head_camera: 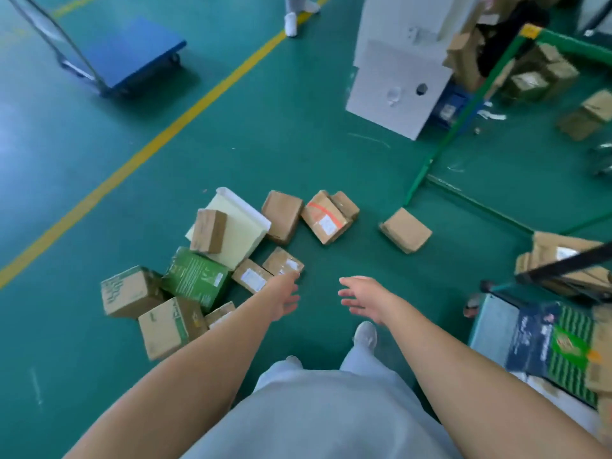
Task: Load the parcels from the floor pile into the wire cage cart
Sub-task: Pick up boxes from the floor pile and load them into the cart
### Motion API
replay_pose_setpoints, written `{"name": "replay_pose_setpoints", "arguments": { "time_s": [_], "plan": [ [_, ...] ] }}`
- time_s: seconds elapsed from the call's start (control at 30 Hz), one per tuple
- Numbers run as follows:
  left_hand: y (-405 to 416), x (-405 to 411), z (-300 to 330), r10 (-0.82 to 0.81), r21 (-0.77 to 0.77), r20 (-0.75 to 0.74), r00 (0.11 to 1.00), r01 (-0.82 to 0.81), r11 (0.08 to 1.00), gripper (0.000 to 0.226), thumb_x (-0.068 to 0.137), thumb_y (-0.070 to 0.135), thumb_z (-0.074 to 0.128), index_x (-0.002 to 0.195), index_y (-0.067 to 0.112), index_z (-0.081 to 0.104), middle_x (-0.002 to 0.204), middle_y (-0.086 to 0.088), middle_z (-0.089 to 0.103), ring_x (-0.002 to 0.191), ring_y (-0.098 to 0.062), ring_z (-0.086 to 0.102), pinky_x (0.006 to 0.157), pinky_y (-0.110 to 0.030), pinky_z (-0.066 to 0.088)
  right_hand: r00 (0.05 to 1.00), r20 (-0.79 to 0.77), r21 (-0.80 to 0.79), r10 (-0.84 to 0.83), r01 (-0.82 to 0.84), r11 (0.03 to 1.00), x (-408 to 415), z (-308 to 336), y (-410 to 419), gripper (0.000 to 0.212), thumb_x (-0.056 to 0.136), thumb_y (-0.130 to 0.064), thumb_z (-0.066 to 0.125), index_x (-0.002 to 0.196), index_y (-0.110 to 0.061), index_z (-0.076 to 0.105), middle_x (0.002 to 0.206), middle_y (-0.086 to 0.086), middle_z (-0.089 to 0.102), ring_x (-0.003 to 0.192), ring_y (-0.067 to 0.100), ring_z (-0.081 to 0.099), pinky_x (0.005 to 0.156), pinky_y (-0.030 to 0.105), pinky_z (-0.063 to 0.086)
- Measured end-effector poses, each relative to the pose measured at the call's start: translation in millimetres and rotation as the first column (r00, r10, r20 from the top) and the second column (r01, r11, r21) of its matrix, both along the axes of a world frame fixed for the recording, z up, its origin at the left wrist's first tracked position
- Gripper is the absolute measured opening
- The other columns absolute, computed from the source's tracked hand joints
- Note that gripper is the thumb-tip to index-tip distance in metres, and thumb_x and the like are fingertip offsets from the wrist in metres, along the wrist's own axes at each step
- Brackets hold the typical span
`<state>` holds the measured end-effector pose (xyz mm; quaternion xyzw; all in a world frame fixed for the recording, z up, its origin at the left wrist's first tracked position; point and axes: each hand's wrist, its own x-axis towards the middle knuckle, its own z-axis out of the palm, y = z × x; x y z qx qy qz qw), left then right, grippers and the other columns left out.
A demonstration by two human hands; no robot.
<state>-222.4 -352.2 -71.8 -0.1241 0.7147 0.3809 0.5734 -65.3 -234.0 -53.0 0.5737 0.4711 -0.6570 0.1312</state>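
The parcels lie heaped on the green floor, left of the person's feet. The left hand reaches out beside the pile's near edge, fingers loose, holding nothing. Right of it, the right hand hovers spread and empty. The cart stands farther right.

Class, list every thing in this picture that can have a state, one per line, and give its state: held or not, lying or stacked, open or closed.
left hand: open, holds nothing
right hand: open, holds nothing
green box: in the pile, tilted
cream flat box: lying flat, a small brown box on it
lone brown parcel: on the floor, apart from the pile
blue platform trolley: deck bare
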Motion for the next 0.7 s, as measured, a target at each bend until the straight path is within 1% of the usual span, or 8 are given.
{"name": "replay_pose_setpoints", "arguments": {
  "time_s": [0.1, 0.17, 0.3, 0.4, 0.47, 0.53, 0.67, 0.7],
  "plan": [
    [8.2, -22.9, -7.1, 0.093, -0.033, 0.003, 0.996, -0.093, 0.995, 0.044, 0.105, 0.033, 0.055, 0.145, 0.017, 0.047, 0.134, -0.002, 0.059, 0.117, -0.023, 0.062, 0.102, -0.039, 0.053, 0.997, 0.000, -0.025, 0.083, -0.083, 0.996, -33.0, -8.2, 24.0, 0.032, 0.106, -0.035, 0.054, 0.133, -0.018, 0.050, 0.128, 0.007, 0.064, 0.105, 0.021, 0.062, 0.096, 0.035, 0.048],
    [20.6, -38.6, -13.2, 0.154, -0.056, 0.010, 0.988, -0.153, 0.987, 0.042, 0.105, 0.031, 0.055, 0.145, 0.017, 0.049, 0.128, -0.002, 0.060, 0.115, -0.023, 0.063, 0.101, -0.039, 0.054, 0.992, 0.004, -0.043, 0.127, -0.127, 0.991, -55.4, -19.3, 46.0, 0.036, 0.105, -0.035, 0.055, 0.135, -0.016, 0.052, 0.125, 0.006, 0.065, 0.103, 0.021, 0.063, 0.096, 0.035, 0.049],
    [56.5, -64.8, -20.6, 0.240, -0.088, 0.002, 0.971, -0.238, 0.967, 0.040, 0.107, 0.027, 0.052, 0.146, 0.017, 0.049, 0.133, -0.004, 0.059, 0.117, -0.024, 0.062, 0.097, -0.038, 0.055, 0.981, 0.014, -0.079, 0.193, -0.192, 0.978, -92.3, -43.4, 95.1, 0.040, 0.103, -0.034, 0.058, 0.137, -0.014, 0.055, 0.120, 0.005, 0.067, 0.103, 0.021, 0.066, 0.096, 0.036, 0.051],
    [96.5, -83.1, -27.4, 0.334, -0.137, 0.001, 0.943, -0.330, 0.934, 0.042, 0.107, 0.026, 0.051, 0.148, 0.017, 0.048, 0.139, -0.005, 0.058, 0.120, -0.024, 0.061, 0.102, -0.040, 0.053, 0.960, 0.013, -0.120, 0.280, -0.276, 0.954, -125.5, -62.6, 148.8, 0.041, 0.104, -0.035, 0.057, 0.139, -0.013, 0.055, 0.122, 0.005, 0.067, 0.107, 0.021, 0.066, 0.099, 0.038, 0.052],
    [122.4, -93.0, -27.5, 0.370, -0.176, -0.002, 0.929, -0.365, 0.914, 0.042, 0.107, 0.027, 0.051, 0.148, 0.018, 0.047, 0.139, -0.004, 0.058, 0.116, -0.023, 0.061, 0.096, -0.038, 0.054, 0.950, 0.025, -0.150, 0.313, -0.306, 0.940, -145.8, -71.3, 181.2, 0.041, 0.105, -0.033, 0.055, 0.140, -0.013, 0.054, 0.124, 0.007, 0.065, 0.109, 0.022, 0.065, 0.105, 0.040, 0.051],
    [141.4, -99.5, -24.5, 0.384, -0.181, -0.007, 0.923, -0.379, 0.908, 0.042, 0.107, 0.028, 0.050, 0.147, 0.018, 0.048, 0.136, -0.003, 0.059, 0.113, -0.022, 0.061, 0.090, -0.036, 0.054, 0.942, 0.030, -0.154, 0.334, -0.325, 0.933, -160.7, -72.9, 203.0, 0.040, 0.106, -0.031, 0.053, 0.141, -0.011, 0.052, 0.125, 0.008, 0.064, 0.110, 0.023, 0.063, 0.106, 0.040, 0.050],
    [184.2, -128.0, -30.4, 0.497, -0.146, -0.001, 0.868, -0.492, 0.858, 0.038, 0.108, 0.028, 0.048, 0.145, 0.016, 0.048, 0.137, -0.004, 0.057, 0.122, -0.024, 0.058, 0.107, -0.042, 0.050, 0.889, 0.067, -0.164, 0.453, -0.438, 0.884, -206.2, -92.5, 249.3, 0.038, 0.107, -0.029, 0.051, 0.140, -0.011, 0.052, 0.122, 0.007, 0.065, 0.107, 0.021, 0.064, 0.102, 0.037, 0.051],
    [190.0, -133.8, -32.9, 0.515, -0.140, 0.008, 0.857, -0.509, 0.849, 0.038, 0.108, 0.028, 0.047, 0.144, 0.016, 0.048, 0.138, -0.004, 0.057, 0.123, -0.024, 0.058, 0.109, -0.043, 0.048, 0.870, 0.084, -0.165, 0.486, -0.469, 0.868, -216.3, -98.2, 255.5, 0.038, 0.107, -0.029, 0.051, 0.141, -0.011, 0.052, 0.121, 0.006, 0.066, 0.106, 0.020, 0.065, 0.102, 0.037, 0.052]
  ]
}}
